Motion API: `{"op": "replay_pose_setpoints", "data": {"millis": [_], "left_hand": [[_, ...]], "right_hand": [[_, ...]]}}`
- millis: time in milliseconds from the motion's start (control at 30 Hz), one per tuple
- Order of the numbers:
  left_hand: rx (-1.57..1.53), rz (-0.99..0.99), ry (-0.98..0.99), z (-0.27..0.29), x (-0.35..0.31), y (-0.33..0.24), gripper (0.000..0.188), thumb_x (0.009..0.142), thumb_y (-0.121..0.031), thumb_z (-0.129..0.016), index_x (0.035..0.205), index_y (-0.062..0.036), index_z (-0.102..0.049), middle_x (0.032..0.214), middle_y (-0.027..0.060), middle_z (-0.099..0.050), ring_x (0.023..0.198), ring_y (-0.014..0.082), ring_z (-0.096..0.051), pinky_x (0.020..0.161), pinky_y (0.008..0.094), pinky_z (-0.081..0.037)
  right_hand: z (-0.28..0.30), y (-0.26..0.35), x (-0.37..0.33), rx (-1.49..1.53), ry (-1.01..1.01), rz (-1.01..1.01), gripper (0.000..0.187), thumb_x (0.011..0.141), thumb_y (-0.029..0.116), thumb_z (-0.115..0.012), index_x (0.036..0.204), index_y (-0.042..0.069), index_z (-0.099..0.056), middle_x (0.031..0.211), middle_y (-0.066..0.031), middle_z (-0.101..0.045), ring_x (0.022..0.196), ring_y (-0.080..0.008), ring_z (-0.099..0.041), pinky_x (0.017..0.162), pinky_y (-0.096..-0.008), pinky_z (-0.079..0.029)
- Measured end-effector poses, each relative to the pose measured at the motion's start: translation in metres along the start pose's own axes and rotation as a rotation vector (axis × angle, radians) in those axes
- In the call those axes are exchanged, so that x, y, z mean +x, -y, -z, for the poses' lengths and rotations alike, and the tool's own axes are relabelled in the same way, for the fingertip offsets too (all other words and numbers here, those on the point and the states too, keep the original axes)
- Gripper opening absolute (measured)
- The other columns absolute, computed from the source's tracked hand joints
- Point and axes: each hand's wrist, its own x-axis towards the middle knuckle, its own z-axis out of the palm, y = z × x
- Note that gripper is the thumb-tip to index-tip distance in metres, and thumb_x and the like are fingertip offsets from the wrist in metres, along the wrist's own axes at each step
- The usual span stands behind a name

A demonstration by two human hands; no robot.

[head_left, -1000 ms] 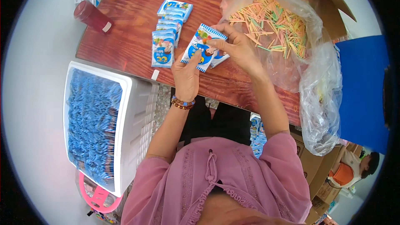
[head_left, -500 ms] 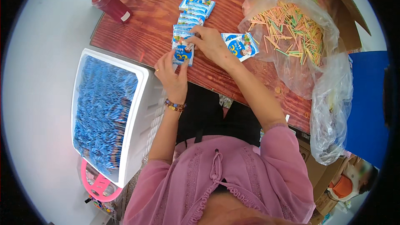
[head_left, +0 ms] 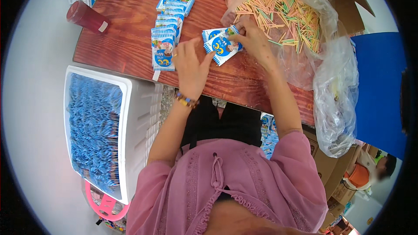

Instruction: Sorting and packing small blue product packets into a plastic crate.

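Two small blue-and-white sachets (head_left: 222, 48) lie partly one over the other near the middle of the table. My right hand (head_left: 257, 45) has its thumb and forefinger closed on the upper right end of the top sachet. From the left, my left hand (head_left: 190, 67) reaches in with its fingers apart, the thumb tip at the top sachet's left side. Beyond those fingers, an overlapping row of similar sachets (head_left: 163, 50) runs away from me toward the far edge. Part of the lower sachet is covered by the top one.
Thin pastel sticks (head_left: 287, 17) lie in a clear plastic bag (head_left: 337, 104) on the right of the wooden table (head_left: 126, 35). A red-lidded jar (head_left: 89, 17) is at the far left. Beside the table stands a white tub (head_left: 139, 117) of blue packets. A person (head_left: 370, 167) is at lower right.
Both hands have left the row of sachets. My right hand has moved right and taken hold of a sachet from the loose pair; my left hand has followed toward it. The view has shifted.
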Motion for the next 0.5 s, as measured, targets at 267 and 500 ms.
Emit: {"op": "replay_pose_setpoints", "data": {"millis": [267,500], "left_hand": [[0.017,0.033,0.125,-0.032,0.022,0.014,0.023,0.077,-0.018,-0.072,0.086,-0.0035,-0.058,0.084,0.012,-0.056,0.082,0.0328,-0.052,0.073,0.0438,-0.04],[0.0,-0.062,0.022,-0.035,0.03,0.012,0.015,0.082,-0.015,-0.068,0.078,-0.0015,-0.063,0.079,0.0131,-0.056,0.076,0.0313,-0.052,0.069,0.0421,-0.042]], "right_hand": [[-0.001,-0.007,0.0,-0.017,-0.193,0.155,0.012,0.082,0.014,-0.065,0.088,0.005,-0.071,0.077,-0.0094,-0.064,0.063,-0.0215,-0.059,0.058,-0.0311,-0.045],[-0.005,-0.014,0.007,0.116,-0.534,0.373,0.012,0.083,0.015,-0.062,0.082,0.009,-0.073,0.075,-0.0087,-0.066,0.066,-0.0256,-0.062,0.059,-0.0357,-0.047]]}}
